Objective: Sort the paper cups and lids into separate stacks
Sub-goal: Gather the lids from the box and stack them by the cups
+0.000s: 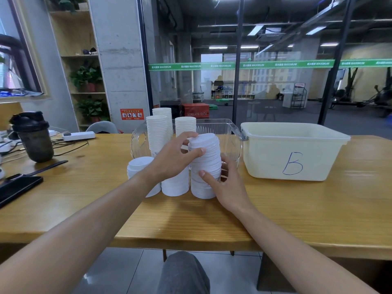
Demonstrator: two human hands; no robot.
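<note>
Only the head view is given, so everything is read from there. A tall lid stack [204, 168] is being steadied on the wooden worktop [275, 209], right of two shorter lid stacks: a middle one [175, 184] and a left one [139, 166], both partly hidden behind the left forearm. The upper part of the tall stack is pinched by the left hand [177, 160], thumb curled against the side and fingers wrapped over the top rim. Lower down, the stack is gripped by the right hand [224, 183], thumb pressed on the front and fingers curled round the far side. The paper cups [159, 132] are stood in three nested columns just behind, inside a clear plastic bin [222, 128]. A cream tub marked B [292, 151] is set beside it on the right.

As for what could go wrong: the tall stack looks a bit wavy near the top, so if the grip is loosened unevenly the upper lids could probably be tipped off toward the clear bin. The neighbouring middle stack is very close too, so it could easily be knocked by the left wrist when it's pulled back.
</note>
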